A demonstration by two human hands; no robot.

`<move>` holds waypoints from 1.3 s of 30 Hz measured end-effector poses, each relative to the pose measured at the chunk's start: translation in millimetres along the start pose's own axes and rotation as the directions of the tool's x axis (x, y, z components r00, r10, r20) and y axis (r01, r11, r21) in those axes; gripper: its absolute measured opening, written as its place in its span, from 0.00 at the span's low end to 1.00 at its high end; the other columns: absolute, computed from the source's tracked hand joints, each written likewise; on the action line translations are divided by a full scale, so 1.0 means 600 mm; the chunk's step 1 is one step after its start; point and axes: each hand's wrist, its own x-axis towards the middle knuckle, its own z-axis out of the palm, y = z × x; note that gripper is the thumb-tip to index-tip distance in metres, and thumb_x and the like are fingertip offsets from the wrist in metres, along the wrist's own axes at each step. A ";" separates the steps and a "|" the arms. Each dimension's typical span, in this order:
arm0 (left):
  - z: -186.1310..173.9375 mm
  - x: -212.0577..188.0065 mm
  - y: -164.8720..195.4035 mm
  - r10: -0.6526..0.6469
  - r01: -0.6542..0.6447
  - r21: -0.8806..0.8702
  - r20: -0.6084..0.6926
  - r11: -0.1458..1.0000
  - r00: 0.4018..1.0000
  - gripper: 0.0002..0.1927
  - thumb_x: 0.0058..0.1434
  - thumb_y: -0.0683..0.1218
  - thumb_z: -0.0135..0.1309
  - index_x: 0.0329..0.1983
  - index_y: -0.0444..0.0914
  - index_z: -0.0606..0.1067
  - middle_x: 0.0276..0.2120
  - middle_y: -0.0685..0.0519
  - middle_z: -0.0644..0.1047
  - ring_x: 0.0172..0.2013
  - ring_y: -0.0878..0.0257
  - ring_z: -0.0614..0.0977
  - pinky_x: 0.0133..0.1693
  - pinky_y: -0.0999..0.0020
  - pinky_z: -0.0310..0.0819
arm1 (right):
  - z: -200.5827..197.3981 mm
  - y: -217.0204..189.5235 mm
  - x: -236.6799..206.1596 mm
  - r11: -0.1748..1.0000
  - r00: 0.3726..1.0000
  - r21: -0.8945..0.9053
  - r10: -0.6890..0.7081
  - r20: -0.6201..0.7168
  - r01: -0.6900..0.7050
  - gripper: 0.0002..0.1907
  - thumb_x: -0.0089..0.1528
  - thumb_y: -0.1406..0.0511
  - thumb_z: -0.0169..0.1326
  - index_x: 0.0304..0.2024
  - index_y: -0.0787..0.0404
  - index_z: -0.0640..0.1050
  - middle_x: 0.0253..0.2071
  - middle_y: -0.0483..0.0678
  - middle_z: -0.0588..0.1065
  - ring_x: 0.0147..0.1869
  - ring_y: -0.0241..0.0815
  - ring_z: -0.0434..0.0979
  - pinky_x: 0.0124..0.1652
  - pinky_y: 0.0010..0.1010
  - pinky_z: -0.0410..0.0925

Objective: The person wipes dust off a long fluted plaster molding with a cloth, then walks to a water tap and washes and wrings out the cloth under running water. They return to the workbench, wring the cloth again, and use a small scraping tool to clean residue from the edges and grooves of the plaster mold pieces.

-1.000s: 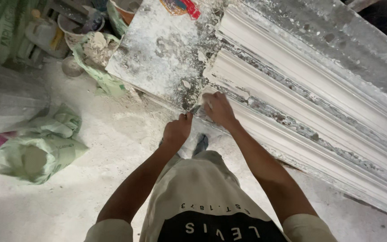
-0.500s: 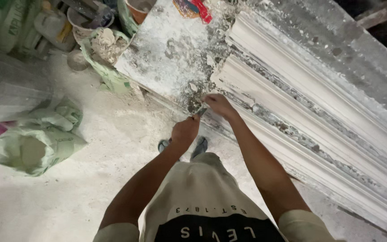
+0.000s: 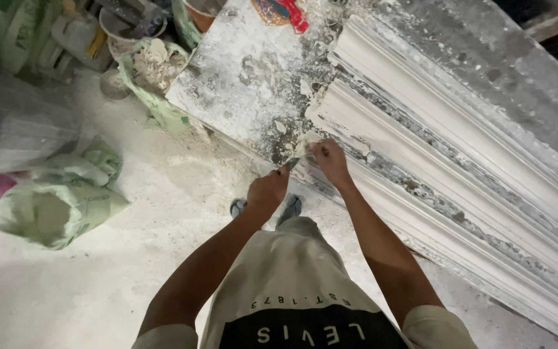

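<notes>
Head view, left hand (image 3: 267, 191): I see it closed on a small scraper blade (image 3: 292, 163), tip aimed at the moulding's end.
Head view, right hand (image 3: 330, 161): fingers pressed together on the near white plaster moulding (image 3: 421, 174), which lies along the dusty worktop (image 3: 240, 84).
Head view, technique: I would judge a shallow blade angle, short strokes and a firm bracing hand best, to avoid chipping the profile.
Head view, surroundings: green sacks (image 3: 53, 207) lie on the floor, well apart.

Your left hand (image 3: 267, 191) grips a small scraper (image 3: 291, 164), its blade pointing toward one o'clock at the near end of the white plaster moulding (image 3: 421, 187). Your right hand (image 3: 330, 161) presses on that end. A green sack (image 3: 53, 210) lies at nine o'clock.
</notes>
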 end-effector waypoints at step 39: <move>-0.050 0.057 0.026 0.054 -0.057 0.035 0.084 0.998 0.995 0.14 0.68 0.45 0.40 0.54 0.34 0.66 0.33 0.40 0.82 0.35 0.43 0.85 0.37 0.46 0.78 | 0.002 0.050 0.013 0.844 0.901 -0.415 -0.418 -0.114 0.339 0.07 0.68 0.66 0.56 0.44 0.65 0.77 0.49 0.55 0.76 0.57 0.59 0.73 0.58 0.45 0.67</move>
